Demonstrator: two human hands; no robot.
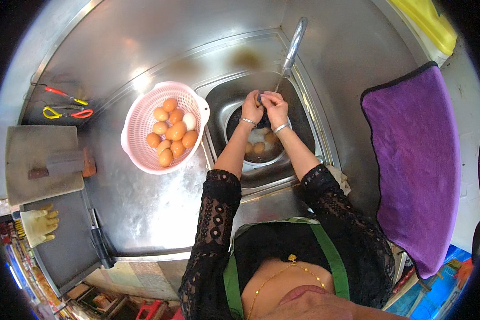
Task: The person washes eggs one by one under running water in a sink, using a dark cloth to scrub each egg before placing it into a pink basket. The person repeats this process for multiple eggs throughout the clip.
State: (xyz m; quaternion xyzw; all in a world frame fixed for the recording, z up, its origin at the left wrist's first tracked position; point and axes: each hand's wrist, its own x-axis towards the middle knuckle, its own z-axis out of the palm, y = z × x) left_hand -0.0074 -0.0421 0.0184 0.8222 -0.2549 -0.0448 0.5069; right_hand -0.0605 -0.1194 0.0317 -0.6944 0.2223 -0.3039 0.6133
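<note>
My left hand (252, 107) holds a small brownish thing (258, 99), likely an egg, mostly hidden by the fingers. My right hand (275, 107) touches it with a dark cloth or scrubber (261, 99), only partly seen. Both hands are over a round metal bowl (259, 163) in the steel sink (251, 185), just below the faucet (292, 50), from which a thin stream runs. Several eggs (259, 147) lie in water in the bowl. Left of the sink stands a pink plastic colander (137, 159) with many brown eggs (177, 131) and a white egg (189, 121).
A purple towel (416, 160) hangs at the right. Scissors (68, 112) and a red-handled tool (60, 92) hang at the left wall. A cutting board (40, 160), a cleaver (66, 163), a rubber glove (40, 225) and a black-handled tool (100, 240) are at the far left.
</note>
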